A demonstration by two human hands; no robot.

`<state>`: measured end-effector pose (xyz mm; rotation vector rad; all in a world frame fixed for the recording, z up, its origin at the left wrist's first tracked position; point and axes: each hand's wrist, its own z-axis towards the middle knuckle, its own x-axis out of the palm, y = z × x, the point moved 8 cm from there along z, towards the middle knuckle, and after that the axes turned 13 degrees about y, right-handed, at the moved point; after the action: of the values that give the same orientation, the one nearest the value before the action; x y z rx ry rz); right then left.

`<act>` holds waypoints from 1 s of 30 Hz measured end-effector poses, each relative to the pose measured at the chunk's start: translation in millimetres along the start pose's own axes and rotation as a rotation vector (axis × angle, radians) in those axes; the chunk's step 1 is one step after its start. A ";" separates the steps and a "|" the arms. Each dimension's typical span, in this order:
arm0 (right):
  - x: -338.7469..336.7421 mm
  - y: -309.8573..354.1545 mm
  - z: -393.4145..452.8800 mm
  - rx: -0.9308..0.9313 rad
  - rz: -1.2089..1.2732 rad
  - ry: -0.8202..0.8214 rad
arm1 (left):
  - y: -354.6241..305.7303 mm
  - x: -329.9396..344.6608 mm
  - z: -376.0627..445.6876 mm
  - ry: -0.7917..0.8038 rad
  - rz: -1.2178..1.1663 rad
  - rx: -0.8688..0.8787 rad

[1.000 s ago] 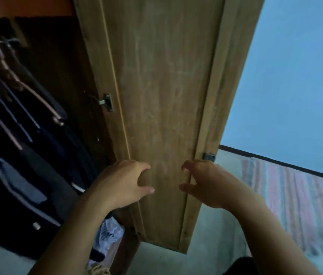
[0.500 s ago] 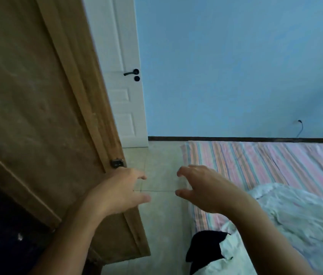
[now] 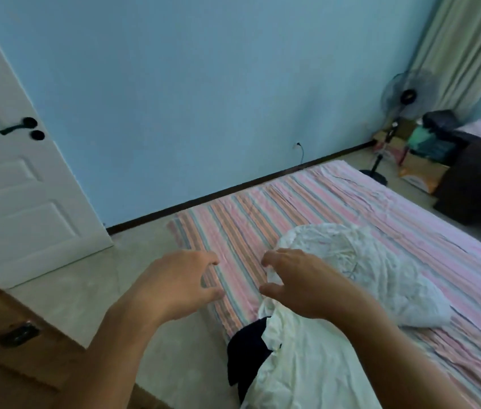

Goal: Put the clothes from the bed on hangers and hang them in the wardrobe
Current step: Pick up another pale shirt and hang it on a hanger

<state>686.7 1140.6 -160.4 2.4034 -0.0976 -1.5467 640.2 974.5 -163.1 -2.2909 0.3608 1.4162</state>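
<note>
A low bed with a pink striped sheet [image 3: 336, 208] stretches from the middle to the right. On it lies a crumpled white garment [image 3: 366, 261], and nearer me a second white garment [image 3: 298, 364] with a dark one [image 3: 245, 358] beside it at the bed's near edge. My left hand [image 3: 174, 281] hovers over the floor and the bed's corner, fingers loosely curled and holding nothing. My right hand [image 3: 301, 281] hovers over the white clothes, fingers loosely curled and empty. Only the wardrobe door's edge [image 3: 12, 335] shows at the bottom left.
A white room door [image 3: 12, 172] with a dark handle stands at the left against a blue wall. A standing fan [image 3: 404, 95], boxes and a dark desk [image 3: 475, 184] fill the far right corner. Pale tiled floor [image 3: 79, 290] lies between the doors and the bed.
The view has swung right from the wardrobe's inside and door to the bed. Both hands stay empty in front of me, now over the bed's near corner and clothes.
</note>
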 end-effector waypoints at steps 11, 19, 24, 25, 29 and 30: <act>29.9 -65.9 -54.0 0.384 0.203 -0.071 | -69.1 10.3 50.2 0.081 0.120 0.396; 58.6 -129.0 -95.4 0.580 0.278 -0.096 | -132.7 46.7 95.3 0.145 0.151 0.550; 72.7 -185.8 -104.3 0.665 0.275 -0.118 | -170.3 75.1 143.8 0.176 0.149 0.552; 76.2 -197.5 -103.0 0.670 0.282 -0.119 | -176.8 81.8 154.7 0.190 0.138 0.554; 96.1 -250.0 -89.4 0.686 0.311 -0.126 | -195.4 116.4 207.3 0.262 0.057 0.509; 102.8 -264.4 -84.7 0.692 0.316 -0.123 | -198.0 127.4 221.4 0.278 0.038 0.488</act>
<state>781.6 1389.5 -289.6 2.5698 -1.1473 -1.6887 608.1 1254.5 -321.4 -2.0716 0.7467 0.8940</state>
